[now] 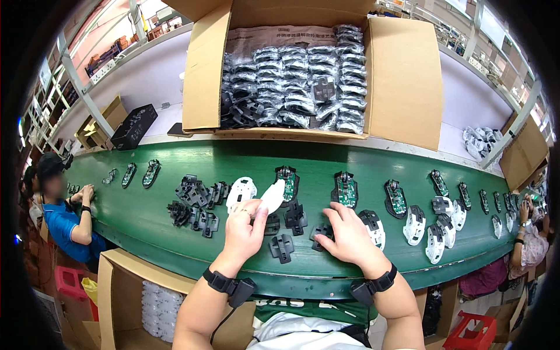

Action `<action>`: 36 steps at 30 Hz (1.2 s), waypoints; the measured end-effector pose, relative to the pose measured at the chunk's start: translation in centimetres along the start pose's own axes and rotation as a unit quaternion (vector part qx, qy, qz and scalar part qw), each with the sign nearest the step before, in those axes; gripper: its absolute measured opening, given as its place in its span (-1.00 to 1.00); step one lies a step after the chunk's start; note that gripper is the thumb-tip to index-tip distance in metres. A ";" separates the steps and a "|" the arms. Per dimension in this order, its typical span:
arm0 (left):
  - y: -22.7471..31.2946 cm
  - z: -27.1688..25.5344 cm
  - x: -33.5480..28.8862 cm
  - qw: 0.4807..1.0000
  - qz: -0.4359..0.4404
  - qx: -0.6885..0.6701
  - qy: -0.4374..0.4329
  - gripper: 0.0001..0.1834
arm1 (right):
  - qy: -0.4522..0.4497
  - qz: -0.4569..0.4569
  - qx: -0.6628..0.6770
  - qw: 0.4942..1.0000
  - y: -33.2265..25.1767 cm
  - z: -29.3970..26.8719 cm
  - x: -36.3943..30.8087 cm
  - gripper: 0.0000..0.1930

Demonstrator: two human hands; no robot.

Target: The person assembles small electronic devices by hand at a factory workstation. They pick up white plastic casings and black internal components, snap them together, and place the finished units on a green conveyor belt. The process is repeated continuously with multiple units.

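Between the thumb and fingers of my left hand (244, 230) is a thin white mouse shell (273, 195), tilted up above the green conveyor belt (146, 213). Another white mouse shell (241, 190) lies just behind that hand. My right hand (352, 234) is curled over a black plastic part (321, 235), thumb and fingertips at its edges. Loose black parts lie between my hands, among them one flat black part (282, 248) and one upright black part (296, 218). Beyond them sit mouse bases with green circuit boards (345, 190). A white mouse shell (372, 228) is partly hidden beside my right hand.
A heap of black parts (195, 198) lies to the left. White shells (415, 225) and circuit-board bases (395, 198) line the right. A large carton (405, 81) of wrapped parts stands behind the belt. People work at both ends, including one in a blue shirt (62, 224).
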State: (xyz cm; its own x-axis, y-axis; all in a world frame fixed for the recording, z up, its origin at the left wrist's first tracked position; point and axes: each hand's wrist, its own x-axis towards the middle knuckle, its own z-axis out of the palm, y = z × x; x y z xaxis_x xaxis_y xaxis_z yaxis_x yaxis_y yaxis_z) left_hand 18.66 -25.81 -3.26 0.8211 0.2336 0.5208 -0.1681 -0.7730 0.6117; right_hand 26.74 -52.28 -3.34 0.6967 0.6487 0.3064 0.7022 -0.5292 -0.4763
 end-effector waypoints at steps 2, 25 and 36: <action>-0.4 0.4 -0.3 0.972 -0.089 -0.219 0.008 -0.77 | -0.028 -0.022 0.010 0.999 -0.1 -0.6 0.1 -0.41; 2.5 2.0 -3.3 0.807 -0.216 -0.545 -0.073 -0.60 | 0.181 -0.117 0.297 0.930 -0.4 1.5 0.5 -0.38; 4.4 1.7 -4.1 0.889 -0.133 -0.436 -0.035 -0.68 | 0.170 -0.137 0.167 0.961 -3.3 1.9 0.3 -0.20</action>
State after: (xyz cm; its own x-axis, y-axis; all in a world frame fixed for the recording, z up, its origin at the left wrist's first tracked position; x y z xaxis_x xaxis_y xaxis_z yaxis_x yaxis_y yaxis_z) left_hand 15.49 -31.20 -3.74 0.9221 0.2791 0.2680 -0.2959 0.0622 0.9532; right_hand 24.34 -49.34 -3.26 0.5394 0.4923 0.6831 0.8197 -0.1211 -0.5599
